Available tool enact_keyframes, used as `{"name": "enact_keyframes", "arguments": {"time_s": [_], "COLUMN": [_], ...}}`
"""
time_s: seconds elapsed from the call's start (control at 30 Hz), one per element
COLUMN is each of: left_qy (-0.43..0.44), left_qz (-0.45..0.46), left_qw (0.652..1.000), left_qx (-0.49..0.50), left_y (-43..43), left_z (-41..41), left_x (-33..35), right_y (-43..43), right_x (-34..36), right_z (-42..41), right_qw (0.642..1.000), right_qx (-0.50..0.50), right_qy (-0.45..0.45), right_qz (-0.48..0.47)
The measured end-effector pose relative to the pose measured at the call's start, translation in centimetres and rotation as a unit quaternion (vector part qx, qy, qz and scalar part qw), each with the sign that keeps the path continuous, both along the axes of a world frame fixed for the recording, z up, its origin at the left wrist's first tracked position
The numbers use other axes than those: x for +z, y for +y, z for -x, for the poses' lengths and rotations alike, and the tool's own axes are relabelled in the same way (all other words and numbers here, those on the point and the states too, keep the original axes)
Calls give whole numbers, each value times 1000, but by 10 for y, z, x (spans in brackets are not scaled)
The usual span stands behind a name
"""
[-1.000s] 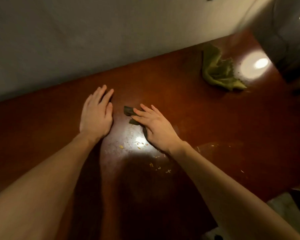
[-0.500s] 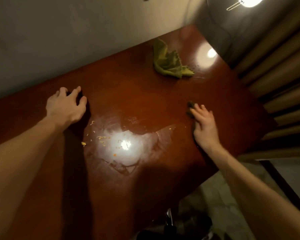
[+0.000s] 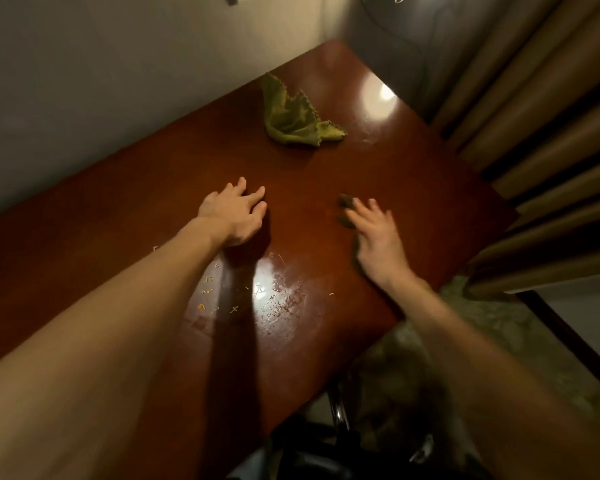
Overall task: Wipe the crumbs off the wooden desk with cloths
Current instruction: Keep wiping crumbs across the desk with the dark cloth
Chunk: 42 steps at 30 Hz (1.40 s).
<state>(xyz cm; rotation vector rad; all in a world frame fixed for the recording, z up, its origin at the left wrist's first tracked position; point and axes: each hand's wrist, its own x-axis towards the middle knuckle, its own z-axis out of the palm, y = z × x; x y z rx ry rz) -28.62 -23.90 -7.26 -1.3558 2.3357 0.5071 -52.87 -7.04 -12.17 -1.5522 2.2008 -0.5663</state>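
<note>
My right hand (image 3: 378,237) lies flat with straight fingers on a small dark green cloth (image 3: 345,202), pressing it against the wooden desk (image 3: 153,202); only bits of the cloth show past the fingers and palm. My left hand (image 3: 236,216) rests on the bare desk to the left, fingers slightly bent, holding nothing. Several yellowish crumbs (image 3: 208,292) lie scattered near my left forearm, beside a smeared shiny patch. A second, lighter green cloth (image 3: 291,116) lies crumpled at the far end of the desk.
A grey wall (image 3: 118,81) runs along the desk's far left side. Brown curtains (image 3: 534,133) hang to the right. Below the desk's near edge are a patterned floor (image 3: 499,341) and a dark chair with a chrome part (image 3: 336,410).
My right hand slid the dark cloth away from the crumbs toward the right side of the desk. My left hand shifted across the desk, and the view swung right.
</note>
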Motion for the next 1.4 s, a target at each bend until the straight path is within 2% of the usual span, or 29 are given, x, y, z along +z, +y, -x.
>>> {"name": "enact_keyframes", "arguments": {"time_s": [0.07,0.17,0.37,0.47,0.57,0.7,0.83,0.9,1.03,1.1,1.27,1.33,1.4], "left_qy": [-12,-15,-20,-29,-39,-54,-55,-50,-32,-26,-22,11,58], "left_qz": [-2,1,-3,-11,-25,-35,-36,-31,-24,-32,-57,-26,30], "left_qw": [1000,1000,1000,999,999,998,997,998,999,999,997,999,998], "left_qx": [-10,-17,-14,-8,0,-17,-28,-25,-28,-30,-39,-31,-1], "left_y": [-2,-2,0,-1,0,8,14,15,15,14,18,22,24], "left_z": [-1,0,1,5,8,8,7,7,3,-2,-12,-30,-63], "left_x": [0,-1,-2,1,4,10,14,12,6,3,16,22,27], "right_y": [26,61,74,48,22,25,53,67,61,46,10,6,11], "right_x": [0,2,1,5,9,6,6,7,5,8,8,2,0], "right_z": [36,32,-100,-166,-191,-164,-83,-51,-61,-100,-201,-210,-199], "right_qw": [1000,997,993,996,997,998,998,997,997,999,993,990,993], "right_qx": [-20,-79,-114,-81,-38,17,-51,-44,-66,-45,112,130,108], "right_qy": [-9,-17,-13,-21,-63,-55,-39,-55,-34,-26,-44,-50,-52], "right_qz": [-16,-17,-9,-11,-8,3,2,-6,-15,-11,-16,-21,-15]}}
